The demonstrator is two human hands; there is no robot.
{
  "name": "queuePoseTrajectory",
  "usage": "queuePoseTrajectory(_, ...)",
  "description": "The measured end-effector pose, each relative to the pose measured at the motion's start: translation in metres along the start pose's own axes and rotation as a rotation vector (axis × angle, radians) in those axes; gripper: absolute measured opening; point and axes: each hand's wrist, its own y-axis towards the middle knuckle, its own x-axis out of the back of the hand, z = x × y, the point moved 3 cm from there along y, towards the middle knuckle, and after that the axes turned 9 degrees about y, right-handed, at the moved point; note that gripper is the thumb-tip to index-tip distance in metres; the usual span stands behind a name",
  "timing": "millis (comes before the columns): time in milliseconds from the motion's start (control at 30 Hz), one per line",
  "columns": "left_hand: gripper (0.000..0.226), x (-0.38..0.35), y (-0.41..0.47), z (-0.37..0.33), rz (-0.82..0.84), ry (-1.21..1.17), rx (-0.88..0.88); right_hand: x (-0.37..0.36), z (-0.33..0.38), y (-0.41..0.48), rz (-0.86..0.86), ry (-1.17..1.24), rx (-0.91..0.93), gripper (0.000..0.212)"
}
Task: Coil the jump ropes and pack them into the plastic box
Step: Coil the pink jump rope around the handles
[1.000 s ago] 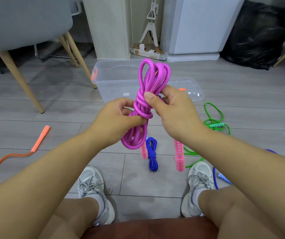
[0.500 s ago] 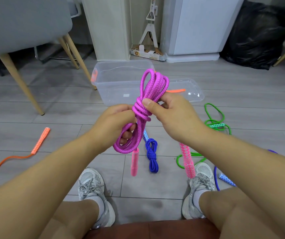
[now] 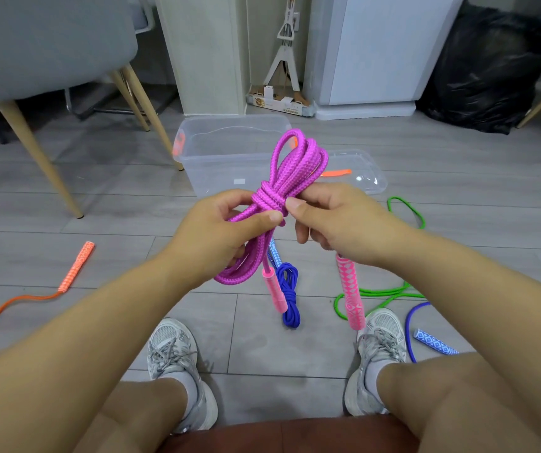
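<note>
1. Position. I hold the magenta jump rope (image 3: 295,165) in mid-air at centre frame. The plastic box (image 3: 229,148) stands open on the floor (image 3: 99,204) behind it, in the upper centre, with its lid (image 3: 364,178) lying just to its right.

2. Change. Over the last second the bundle has come down from upright and now leans toward the upper right. The turns round its waist sit tighter than before. The two pink handles have dropped lower. One pink handle (image 3: 275,289) hangs below my left hand (image 3: 226,233), and the other pink handle (image 3: 350,295) hangs below my right hand (image 3: 337,220), well apart from the first.

3. Hands. The left thumb presses the strands just under the wrap, and the fingers curl round the lower loops. The right thumb and forefinger pinch the wrap itself. The tail to the handle passes under the palm, and I cannot tell how it is held there.

4. Meaning. I judge the coil bound or nearly bound. What remains is securing the tail and placing the coil in the box.

5. Outstanding. A blue rope (image 3: 290,308) lies coiled at lower centre. The green rope (image 3: 378,291) at right and the orange rope (image 3: 77,266) at left lie loose.
</note>
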Motion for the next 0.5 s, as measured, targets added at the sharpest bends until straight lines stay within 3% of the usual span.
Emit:
queuePoseTrajectory(133,0.006,0.001,-0.003,-0.007,-0.1,0.012,-0.092,0.005,-0.005,-0.004,0.054,0.04,-0.048,0.012)
queuePoseTrajectory(333,0.005,0.008,-0.002,-0.007,-0.194,-0.021,-0.128,0.023,-0.009,-0.013,0.014,-0.334,-0.021,0.03)
queuePoseTrajectory(400,0.006,0.012,-0.002,-0.006,-0.201,-0.032,-0.119,0.025,-0.012,-0.017,0.058,-0.314,-0.046,0.026)
queuePoseTrajectory(500,0.005,0.011,-0.003,-0.005,-0.208,-0.004,-0.122,0.026,-0.016,-0.021,0.062,-0.089,-0.086,0.018)
